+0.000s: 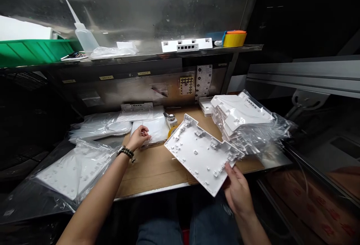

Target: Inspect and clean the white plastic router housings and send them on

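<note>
My right hand [237, 188] grips the right corner of a white plastic housing [197, 151]. The housing is tilted over the front of the bench, its inner side with clips and posts facing up. My left hand [140, 137] is at a stack of clear plastic bags [157, 128], thumb and fingers pinched together at the top bag; how much they hold is hard to see. Left of that hand lies a bagged white housing [70, 170]. On the right is a pile of bagged white housings [244, 113].
More clear bags [98, 125] lie at the back left. A small metal-topped bottle [171, 119] and yellow tape [170, 131] stand mid-bench. The shelf above holds a green bin [33, 51], a squeeze bottle [86, 38], a white housing [187, 45] and a yellow tape roll [234, 39].
</note>
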Demonstrator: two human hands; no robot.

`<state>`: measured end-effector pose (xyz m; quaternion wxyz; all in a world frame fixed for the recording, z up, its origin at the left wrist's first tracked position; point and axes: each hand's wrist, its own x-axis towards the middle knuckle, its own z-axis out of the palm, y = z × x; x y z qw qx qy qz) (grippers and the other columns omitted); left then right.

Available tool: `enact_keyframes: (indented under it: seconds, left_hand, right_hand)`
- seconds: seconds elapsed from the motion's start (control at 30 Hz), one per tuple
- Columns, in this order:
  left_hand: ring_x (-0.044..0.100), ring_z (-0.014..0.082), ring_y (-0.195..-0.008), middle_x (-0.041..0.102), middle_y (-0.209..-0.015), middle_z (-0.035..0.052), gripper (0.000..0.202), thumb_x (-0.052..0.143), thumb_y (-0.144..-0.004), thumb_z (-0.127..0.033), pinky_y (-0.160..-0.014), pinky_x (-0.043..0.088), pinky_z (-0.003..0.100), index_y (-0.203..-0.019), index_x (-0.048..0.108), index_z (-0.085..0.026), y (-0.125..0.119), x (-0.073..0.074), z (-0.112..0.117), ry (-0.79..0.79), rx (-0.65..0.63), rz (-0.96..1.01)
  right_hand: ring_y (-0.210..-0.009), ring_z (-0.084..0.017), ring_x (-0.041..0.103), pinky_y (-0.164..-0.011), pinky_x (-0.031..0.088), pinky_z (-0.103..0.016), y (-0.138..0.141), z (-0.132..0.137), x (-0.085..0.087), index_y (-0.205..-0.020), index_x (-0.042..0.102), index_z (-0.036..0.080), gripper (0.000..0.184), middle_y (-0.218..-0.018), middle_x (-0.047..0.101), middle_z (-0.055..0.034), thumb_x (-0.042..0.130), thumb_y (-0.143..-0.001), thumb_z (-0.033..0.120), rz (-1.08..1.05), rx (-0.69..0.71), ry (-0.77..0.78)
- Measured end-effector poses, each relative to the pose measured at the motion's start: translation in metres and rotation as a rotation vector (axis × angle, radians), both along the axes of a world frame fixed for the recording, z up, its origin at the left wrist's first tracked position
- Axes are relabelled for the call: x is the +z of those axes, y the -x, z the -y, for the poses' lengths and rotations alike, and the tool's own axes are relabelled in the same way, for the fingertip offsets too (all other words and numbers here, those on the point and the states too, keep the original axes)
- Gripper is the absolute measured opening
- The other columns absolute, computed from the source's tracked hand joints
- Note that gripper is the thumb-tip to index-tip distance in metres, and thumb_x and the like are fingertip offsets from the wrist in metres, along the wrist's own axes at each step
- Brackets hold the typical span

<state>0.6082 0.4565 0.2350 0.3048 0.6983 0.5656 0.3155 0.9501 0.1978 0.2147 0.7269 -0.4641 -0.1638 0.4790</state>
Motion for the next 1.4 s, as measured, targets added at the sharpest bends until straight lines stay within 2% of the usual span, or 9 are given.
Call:
enact_keyframes:
  seconds: [0.17,0.33,0.53,0.77,0.9,1.03,1.1,1.27,1.4]
  left_hand:
    - [0.066,0.0160,-0.081,0.067,-0.105,0.0048,0.024,0.072,-0.093,-0.033,-0.072,0.059,0.033,-0.108,0.064,-0.015,-0.006,-0.007,-0.001,-0.061,-0.003,-0.010]
    - [0.064,0.0153,-0.079,0.066,-0.107,0.0048,0.026,0.073,-0.093,-0.031,-0.072,0.058,0.034,-0.110,0.063,-0.015,-0.011,-0.006,0.001,-0.123,-0.054,-0.117]
    - [0.067,0.0172,-0.085,0.068,-0.107,0.0056,0.021,0.071,-0.094,-0.032,-0.073,0.060,0.034,-0.105,0.066,-0.014,-0.002,-0.005,-0.002,-0.118,-0.143,-0.194]
    - [0.056,0.0289,-0.124,0.063,-0.132,0.0104,0.022,0.064,-0.098,-0.037,-0.108,0.046,0.055,-0.111,0.068,-0.019,0.010,0.008,-0.014,-0.355,0.118,-0.345]
    - [0.051,0.0334,-0.131,0.056,-0.142,0.0138,0.038,0.063,-0.098,-0.034,-0.111,0.041,0.059,-0.132,0.060,-0.019,0.001,0.024,-0.020,-0.425,0.149,-0.367]
    - [0.061,0.0311,-0.117,0.047,-0.157,0.0121,0.062,0.057,-0.088,-0.009,-0.099,0.049,0.050,-0.147,0.054,-0.029,-0.014,0.046,-0.016,-0.380,-0.027,-0.356]
    - [0.067,0.0279,-0.103,0.053,-0.154,0.0086,0.077,0.055,-0.075,-0.001,-0.089,0.052,0.042,-0.146,0.058,-0.032,-0.023,0.058,-0.010,-0.311,-0.147,-0.327]
    - [0.059,0.0163,-0.061,0.076,-0.105,0.0055,0.083,0.052,-0.070,-0.009,-0.056,0.046,0.027,-0.151,0.053,-0.023,-0.041,0.087,0.005,-0.090,-0.346,-0.185]
    - [0.053,0.0113,-0.063,0.071,-0.131,0.0104,0.080,0.054,-0.063,-0.007,-0.055,0.040,0.024,-0.142,0.063,-0.020,-0.045,0.093,0.013,-0.025,-0.343,-0.100]
  right_hand:
    - [-0.099,-0.025,0.073,-0.087,0.058,-0.034,0.056,-0.019,-0.003,-0.112,0.070,0.018,0.044,-0.104,0.078,-0.0100,0.063,-0.095,0.058,0.514,0.020,-0.051]
    - [-0.082,-0.023,0.074,-0.073,0.056,-0.031,0.099,-0.040,0.000,-0.101,0.066,0.020,0.034,-0.087,0.076,-0.0087,0.050,-0.104,0.049,0.828,0.038,-0.176]
    - [-0.084,-0.027,0.077,-0.077,0.059,-0.036,0.110,-0.051,-0.003,-0.109,0.064,0.021,0.032,-0.090,0.078,-0.0109,0.044,-0.105,0.046,0.935,0.057,-0.230]
    - [-0.085,-0.030,0.077,-0.079,0.059,-0.039,0.110,-0.051,-0.011,-0.109,0.065,0.022,0.034,-0.083,0.075,-0.0104,0.042,-0.106,0.047,0.995,0.073,-0.240]
    - [-0.088,-0.030,0.078,-0.079,0.059,-0.038,0.112,-0.050,-0.012,-0.111,0.063,0.022,0.030,-0.086,0.076,-0.0111,0.044,-0.106,0.044,0.974,0.051,-0.247]
    - [-0.083,-0.026,0.077,-0.073,0.059,-0.033,0.113,-0.046,-0.015,-0.111,0.062,0.022,0.025,-0.090,0.078,-0.0106,0.046,-0.106,0.041,0.879,-0.044,-0.240]
    - [-0.081,-0.024,0.077,-0.070,0.058,-0.031,0.115,-0.045,-0.018,-0.113,0.061,0.022,0.025,-0.092,0.078,-0.0102,0.047,-0.106,0.041,0.816,-0.093,-0.240]
    - [-0.080,-0.023,0.076,-0.070,0.058,-0.030,0.112,-0.040,-0.022,-0.107,0.065,0.020,0.029,-0.090,0.079,-0.0108,0.050,-0.105,0.045,0.750,-0.112,-0.241]
    - [-0.083,-0.025,0.077,-0.073,0.060,-0.032,0.099,-0.029,-0.020,-0.106,0.069,0.017,0.035,-0.091,0.079,-0.0123,0.058,-0.100,0.049,0.737,-0.304,-0.206]
